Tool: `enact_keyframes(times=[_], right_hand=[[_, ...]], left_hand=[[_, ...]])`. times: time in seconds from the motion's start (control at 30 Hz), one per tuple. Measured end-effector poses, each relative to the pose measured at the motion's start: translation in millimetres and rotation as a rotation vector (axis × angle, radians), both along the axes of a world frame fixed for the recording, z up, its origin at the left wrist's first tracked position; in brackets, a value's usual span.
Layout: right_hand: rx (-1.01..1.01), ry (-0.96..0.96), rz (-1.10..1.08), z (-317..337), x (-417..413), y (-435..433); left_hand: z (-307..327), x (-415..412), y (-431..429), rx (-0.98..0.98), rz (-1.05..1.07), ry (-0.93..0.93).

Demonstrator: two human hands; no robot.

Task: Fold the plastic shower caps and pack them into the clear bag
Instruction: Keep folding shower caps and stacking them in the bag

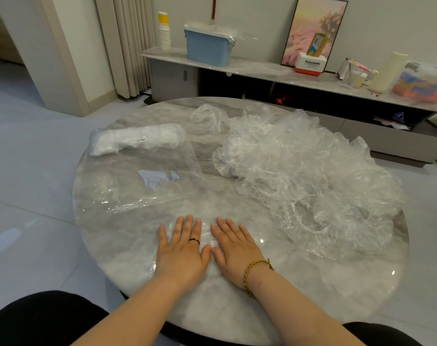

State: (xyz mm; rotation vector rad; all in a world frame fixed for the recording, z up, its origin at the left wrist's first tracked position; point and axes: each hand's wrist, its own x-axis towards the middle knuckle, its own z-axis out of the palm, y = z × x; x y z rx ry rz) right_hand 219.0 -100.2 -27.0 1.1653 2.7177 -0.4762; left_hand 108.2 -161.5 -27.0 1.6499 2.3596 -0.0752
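A home living room (curtain (130, 43), low TV cabinet (262, 73), framed picture (314, 28)).
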Motion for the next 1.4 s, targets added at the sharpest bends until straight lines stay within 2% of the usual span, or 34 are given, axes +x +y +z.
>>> enact_keyframes(times=[0.1,0.23,0.33,0.43,0.57,0.7,0.77,0.87,1.0,1.07,1.13,1.27,1.4], right_hand=[[-0.040,0.071,-0.145,11.1,12.0,2.8],[0.002,0.013,-0.373,25.3,31.4,16.4],[-0.029,0.049,-0.435,28.6,32.4,18.7],[-0.052,0.130,-0.398,28.7,25.2,17.2],[-0.210,0.528,-0.433,35.9,21.9,20.8],[-0.368,0.964,-0.574,45.5,23.4,21.0],[-0.488,1.053,-0.626,48.1,24.6,19.7],[-0.590,1.027,-0.705,48.8,26.2,18.1],[-0.671,0.984,-0.928,39.1,23.3,20.4],[-0.871,0.952,-0.925,34.1,18.9,18.3],[-1.008,0.894,-0.824,33.3,15.3,12.5],[-0.986,0.942,-0.734,32.9,11.3,12.1],[-0.804,0.988,-0.689,39.1,5.1,15.1]], left_hand=[[3.0,0.2,-4.4,-0.007,0.028,-0.023],[12.1,-3.9,-11.9,0.027,0.064,-0.027],[26.1,-10.7,-1.8,0.087,0.032,-0.004],[38.4,-19.0,18.4,0.030,-0.064,-0.076],[46.3,-27.5,39.0,-0.104,-0.083,-0.388],[50.1,-31.4,48.5,-0.057,-0.033,-0.578],[52.9,-33.1,47.8,0.003,0.020,-0.692],[52.2,-37.4,43.9,0.083,0.101,-0.821],[47.0,-40.4,36.1,0.177,0.222,-1.021],[43.6,-39.5,33.2,0.216,0.232,-1.100],[41.7,-35.2,29.8,0.229,0.234,-1.177],[39.0,-28.4,24.7,0.205,0.213,-1.239],[44.4,-29.1,24.5,0.312,0.208,-1.157]])
